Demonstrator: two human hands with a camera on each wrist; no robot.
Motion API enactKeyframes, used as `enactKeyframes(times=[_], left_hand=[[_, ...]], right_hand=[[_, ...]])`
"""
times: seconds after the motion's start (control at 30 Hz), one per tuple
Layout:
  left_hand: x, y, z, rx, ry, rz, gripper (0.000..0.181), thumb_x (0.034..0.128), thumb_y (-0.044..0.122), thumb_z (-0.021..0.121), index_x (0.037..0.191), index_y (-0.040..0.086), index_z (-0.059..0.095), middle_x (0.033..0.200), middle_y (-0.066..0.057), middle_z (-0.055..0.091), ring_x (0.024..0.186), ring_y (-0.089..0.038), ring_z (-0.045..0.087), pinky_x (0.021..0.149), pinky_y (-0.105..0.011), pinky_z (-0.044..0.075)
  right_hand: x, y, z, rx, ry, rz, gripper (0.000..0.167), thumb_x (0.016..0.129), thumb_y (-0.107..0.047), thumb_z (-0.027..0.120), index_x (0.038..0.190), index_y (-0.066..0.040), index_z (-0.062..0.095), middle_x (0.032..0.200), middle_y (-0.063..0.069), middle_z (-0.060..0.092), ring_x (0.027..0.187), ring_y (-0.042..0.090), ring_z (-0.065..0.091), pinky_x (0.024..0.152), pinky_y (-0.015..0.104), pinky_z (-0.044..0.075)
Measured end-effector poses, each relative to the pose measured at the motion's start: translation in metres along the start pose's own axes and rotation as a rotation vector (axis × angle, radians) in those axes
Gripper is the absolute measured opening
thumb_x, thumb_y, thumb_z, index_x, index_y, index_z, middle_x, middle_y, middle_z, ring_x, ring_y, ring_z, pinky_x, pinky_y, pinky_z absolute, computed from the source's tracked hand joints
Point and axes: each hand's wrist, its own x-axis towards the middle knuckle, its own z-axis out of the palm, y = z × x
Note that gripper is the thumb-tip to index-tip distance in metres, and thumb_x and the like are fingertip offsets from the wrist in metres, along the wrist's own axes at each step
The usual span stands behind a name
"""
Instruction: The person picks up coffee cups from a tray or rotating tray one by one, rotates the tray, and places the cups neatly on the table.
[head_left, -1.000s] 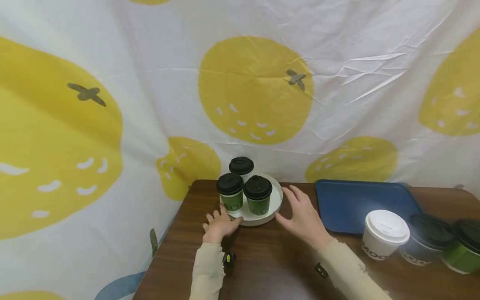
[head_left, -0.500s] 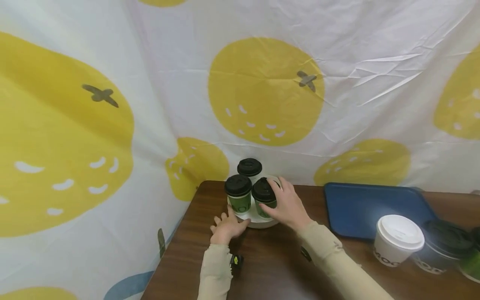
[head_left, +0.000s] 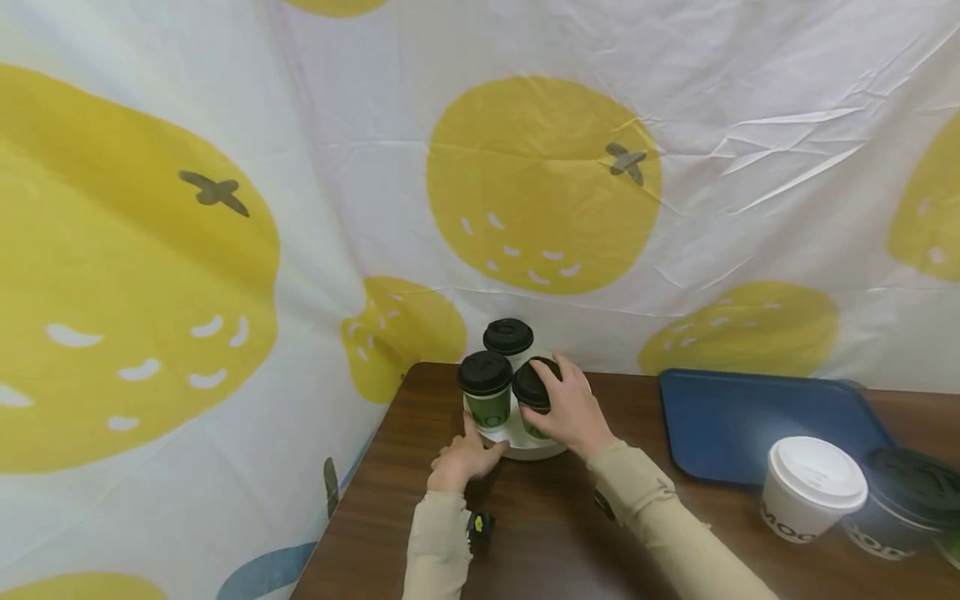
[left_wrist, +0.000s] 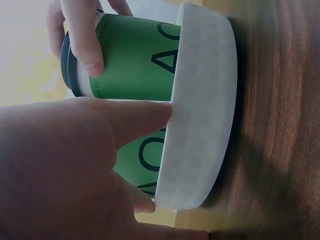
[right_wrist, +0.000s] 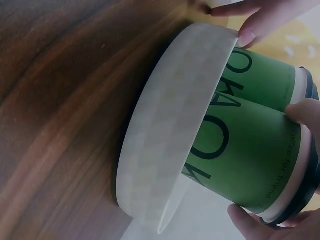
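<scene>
Change over the last second: the right hand (head_left: pixel 573 408) is off the dish's right side and now around the upper part of the near right green cup (right_wrist: pixel 250 155). Thumb and fingers bracket it just under and over the black lid (head_left: pixel 528 390), spread to the cup's width, with contact on opposite sides. Reading: the reach is done and the cup is under control; whether any lift has begun cannot be told, since the dish wall hides the base.

Left hand (head_left: pixel 465 457): same post as before, at the near left side of the white dish (left_wrist: pixel 202 110). Fingers apart, thumb tip against the rim, gripping no cup; probably steadying the dish.

Cup position: in the dish, close beside the second green cup (head_left: pixel 487 404), with a third cup (head_left: pixel 508 336) behind.

Appearance: green sleeve, large dark letters partly cut off by the rim, smaller print higher up, pale band below the lid. Roughly upright; no dents seen.
</scene>
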Motion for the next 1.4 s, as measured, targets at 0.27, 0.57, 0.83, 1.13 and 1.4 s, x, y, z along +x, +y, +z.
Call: enactKeyframes(times=[0.27, 0.57, 0.83, 1.13, 1.4], left_hand=[[-0.003, 0.003, -0.001, 0.018, -0.006, 0.001, 0.094, 0.0978, 0.052, 0.058, 0.164, 0.0, 0.015, 0.153, -0.035, 0.047, 0.139, -0.06, 0.045, 0.112, -0.072, 0.034], [0.004, 0.0, 0.002, 0.015, 0.053, 0.012, 0.091, 0.098, 0.052, 0.056, 0.161, -0.003, 0.021, 0.157, -0.037, 0.039, 0.145, -0.06, 0.036, 0.116, -0.077, 0.019], [0.003, 0.001, 0.005, 0.013, 0.075, 0.005, 0.091, 0.0976, 0.05, 0.059, 0.163, -0.001, 0.019, 0.158, -0.035, 0.036, 0.146, -0.06, 0.031, 0.115, -0.076, 0.023], [0.003, 0.003, 0.003, 0.017, 0.053, -0.008, 0.091, 0.0983, 0.05, 0.058, 0.163, 0.001, 0.017, 0.158, -0.035, 0.036, 0.148, -0.058, 0.029, 0.116, -0.073, 0.024], [0.017, -0.005, 0.013, 0.035, 0.053, -0.006, 0.095, 0.0978, 0.054, 0.057, 0.165, 0.002, 0.015, 0.158, -0.034, 0.036, 0.148, -0.057, 0.031, 0.115, -0.073, 0.026]], right_hand=[[-0.005, -0.002, -0.003, 0.021, 0.05, 0.015, 0.065, 0.084, -0.025, 0.085, 0.14, -0.008, 0.058, 0.147, 0.033, 0.05, 0.13, 0.053, 0.054, 0.084, 0.06, 0.059], [-0.018, -0.002, -0.027, 0.054, 0.125, 0.012, 0.066, 0.082, -0.024, 0.086, 0.14, -0.008, 0.059, 0.145, 0.03, 0.051, 0.127, 0.049, 0.056, 0.087, 0.059, 0.059], [-0.027, -0.003, -0.045, 0.058, 0.175, -0.001, 0.068, 0.079, -0.019, 0.089, 0.139, -0.008, 0.061, 0.143, 0.03, 0.053, 0.125, 0.05, 0.057, 0.092, 0.059, 0.057], [-0.034, -0.006, -0.058, 0.02, 0.154, 0.022, 0.068, 0.077, -0.021, 0.089, 0.138, -0.01, 0.063, 0.143, 0.027, 0.054, 0.124, 0.048, 0.058, 0.088, 0.059, 0.059], [-0.04, -0.003, -0.059, -0.005, 0.128, 0.047, 0.067, 0.078, -0.022, 0.089, 0.138, -0.009, 0.064, 0.143, 0.026, 0.056, 0.119, 0.048, 0.06, 0.082, 0.059, 0.06]])
